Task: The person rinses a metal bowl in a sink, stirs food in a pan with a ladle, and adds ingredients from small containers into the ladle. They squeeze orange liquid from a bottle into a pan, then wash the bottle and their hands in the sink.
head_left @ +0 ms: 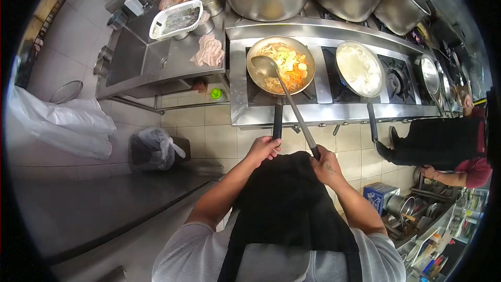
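A frying pan [252, 75] sits on the left burner, holding chopped yellow and orange vegetables [290, 64] with shredded food around them. My left hand [265, 150] is closed at the near end of the pan's black handle [278, 119]. In my right hand [326, 166] is the grip of a long metal ladle [296, 107]. Its bowl [264, 65] rests over the left side of the food, and the shaft slants across the pan's rim. To the right, a second pan [360, 68] holds pale, whitish contents, its handle pointing toward me.
Large steel pots [263, 0] stand behind the burners. At left, a steel sink counter [135, 68] carries a white basket [176, 19] and a crumpled cloth [209, 50]. A bagged bin [156, 149] is on the floor. Another person [438, 143] stands at right, near a blue box [380, 197].
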`<act>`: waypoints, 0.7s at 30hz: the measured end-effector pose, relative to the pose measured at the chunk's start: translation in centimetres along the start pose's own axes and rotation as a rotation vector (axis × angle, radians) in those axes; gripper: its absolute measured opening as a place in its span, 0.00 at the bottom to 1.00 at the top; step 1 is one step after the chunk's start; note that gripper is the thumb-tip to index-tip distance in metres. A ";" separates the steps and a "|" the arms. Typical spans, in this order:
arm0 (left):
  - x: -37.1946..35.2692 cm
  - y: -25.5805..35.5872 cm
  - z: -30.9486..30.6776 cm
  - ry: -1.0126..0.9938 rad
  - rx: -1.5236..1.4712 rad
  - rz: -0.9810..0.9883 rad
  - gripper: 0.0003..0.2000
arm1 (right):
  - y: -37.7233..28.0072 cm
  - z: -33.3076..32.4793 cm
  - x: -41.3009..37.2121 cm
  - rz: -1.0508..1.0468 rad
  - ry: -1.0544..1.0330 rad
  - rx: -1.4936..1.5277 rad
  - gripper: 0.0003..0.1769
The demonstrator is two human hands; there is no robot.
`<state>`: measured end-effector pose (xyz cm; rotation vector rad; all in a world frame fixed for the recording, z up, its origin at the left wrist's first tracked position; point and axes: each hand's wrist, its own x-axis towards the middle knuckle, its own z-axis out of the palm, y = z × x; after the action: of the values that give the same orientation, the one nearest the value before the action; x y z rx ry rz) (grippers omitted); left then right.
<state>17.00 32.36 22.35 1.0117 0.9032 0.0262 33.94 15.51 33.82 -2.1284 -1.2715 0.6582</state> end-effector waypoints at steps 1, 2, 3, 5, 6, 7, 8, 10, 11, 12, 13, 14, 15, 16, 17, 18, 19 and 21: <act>-0.1 0.0 -0.1 0.004 0.008 -0.005 0.15 | -1.3 -0.8 0.1 0.228 -0.125 0.250 0.09; -0.1 -0.1 -0.1 0.002 0.007 0.007 0.15 | -2.2 -1.1 0.3 0.456 -0.252 0.498 0.10; -0.1 -0.1 -0.1 -0.004 0.006 0.021 0.15 | -2.7 -1.0 1.0 0.459 -0.250 0.504 0.10; 0.0 -0.1 -0.1 -0.001 0.014 0.020 0.15 | -3.2 -1.1 2.0 0.531 -0.313 0.530 0.13; -0.1 -0.1 0.0 0.005 0.014 0.021 0.15 | -2.6 -1.1 1.9 0.537 -0.309 0.528 0.13; 0.0 -0.2 0.0 0.000 0.011 0.022 0.15 | -1.7 -0.8 2.0 0.350 -0.191 0.308 0.12; 0.2 -0.2 -0.1 -0.003 0.018 0.020 0.15 | -0.9 -0.8 2.3 0.155 -0.076 0.088 0.12; 0.0 -0.4 -0.4 -0.002 0.021 0.010 0.15 | 0.3 -2.3 0.5 0.147 -0.054 0.098 0.10; -0.1 -0.4 -0.3 0.004 0.021 0.006 0.15 | -0.1 -4.3 -0.5 0.176 -0.129 0.123 0.10; 0.0 -0.4 -0.2 0.010 0.019 0.004 0.15 | -0.9 -5.8 -1.2 0.203 -0.205 0.144 0.10; 0.1 -0.5 -0.2 0.009 0.008 0.006 0.15 | -1.8 -6.6 -1.6 0.202 -0.210 0.134 0.10; 0.1 -0.6 -0.3 0.002 0.002 0.011 0.15 | -2.8 -7.1 -2.1 0.393 -0.301 0.291 0.10; 0.2 -0.7 -0.4 -0.005 -0.002 0.017 0.15 | -3.3 -7.3 -2.2 0.584 -0.387 0.449 0.10; 0.3 -0.7 -0.5 -0.007 -0.007 0.021 0.15 | -2.6 -6.8 -1.9 0.584 -0.387 0.442 0.10; 0.3 -0.6 -0.5 -0.002 -0.003 0.019 0.15 | -1.0 -5.4 -1.2 0.484 -0.322 0.343 0.10; 0.3 -0.8 -0.5 0.003 -0.001 0.017 0.15 | 0.9 -4.0 -0.7 0.384 -0.258 0.243 0.10; 0.2 -0.8 -0.4 0.000 -0.011 0.021 0.15 | 3.2 -2.6 -0.6 0.192 -0.104 0.122 0.10; 0.2 -0.7 -0.5 0.004 -0.001 0.020 0.15 | 1.6 -5.0 -0.7 0.208 -0.136 0.041 0.10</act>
<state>16.53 32.45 21.63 1.0201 0.8971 0.0453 37.99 13.15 36.40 -2.2333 -1.1029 0.9227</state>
